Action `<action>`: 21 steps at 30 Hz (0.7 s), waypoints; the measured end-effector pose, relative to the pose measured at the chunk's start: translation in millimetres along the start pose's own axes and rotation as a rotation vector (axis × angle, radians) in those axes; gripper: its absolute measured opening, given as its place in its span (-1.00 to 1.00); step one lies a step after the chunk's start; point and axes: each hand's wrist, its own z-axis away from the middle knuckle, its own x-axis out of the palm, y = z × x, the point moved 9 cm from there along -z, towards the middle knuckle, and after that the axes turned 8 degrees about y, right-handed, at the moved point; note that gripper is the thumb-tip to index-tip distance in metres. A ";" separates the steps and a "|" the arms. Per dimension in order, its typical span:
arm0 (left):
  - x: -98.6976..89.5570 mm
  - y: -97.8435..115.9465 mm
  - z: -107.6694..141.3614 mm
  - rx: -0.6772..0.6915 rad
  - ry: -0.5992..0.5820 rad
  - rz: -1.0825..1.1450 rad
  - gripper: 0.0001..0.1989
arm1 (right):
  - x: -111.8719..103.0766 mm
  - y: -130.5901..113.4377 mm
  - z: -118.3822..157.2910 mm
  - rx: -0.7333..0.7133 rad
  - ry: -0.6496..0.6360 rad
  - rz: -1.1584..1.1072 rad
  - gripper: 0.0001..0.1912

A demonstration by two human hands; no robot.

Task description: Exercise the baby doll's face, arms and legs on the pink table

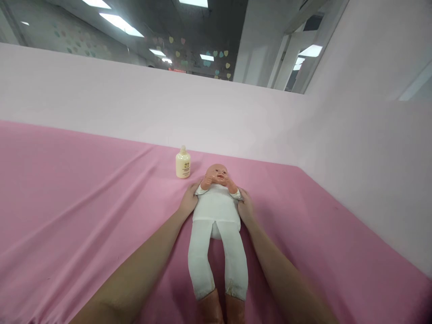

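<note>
A baby doll (216, 204) in a white top and white trousers lies on its back, its head toward the wall and its feet toward me. Both of its forearms are bent up, with the doll's hands close to its chin. My left hand (189, 199) grips the doll's arm and side at the left of the picture, its fingers partly hidden behind the sleeve. On the opposite side, my right hand (245, 207) is closed round the other sleeve at the upper arm. The doll's brown lower legs run out of view at the bottom.
Just beyond my left hand stands a cream-coloured bottle (183, 164) with dark print. A pink cloth (101, 202) with several creases covers the surface. White walls (202, 117) border it at the back and right, and a window (189, 45) with heart stickers is above.
</note>
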 end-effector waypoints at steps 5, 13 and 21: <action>7.1 -3.2 -2.3 0.051 -0.068 0.000 -0.30 | 3.2 2.8 -2.3 -0.010 -0.039 0.038 -0.46; 10.3 -0.9 -1.2 0.030 -0.111 -0.029 -0.32 | 7.9 -5.4 4.3 0.019 -0.070 0.043 -0.52; -10.5 -16.1 0.1 -0.195 0.098 0.042 -0.31 | -15.1 15.8 7.2 0.313 0.175 -0.063 -0.28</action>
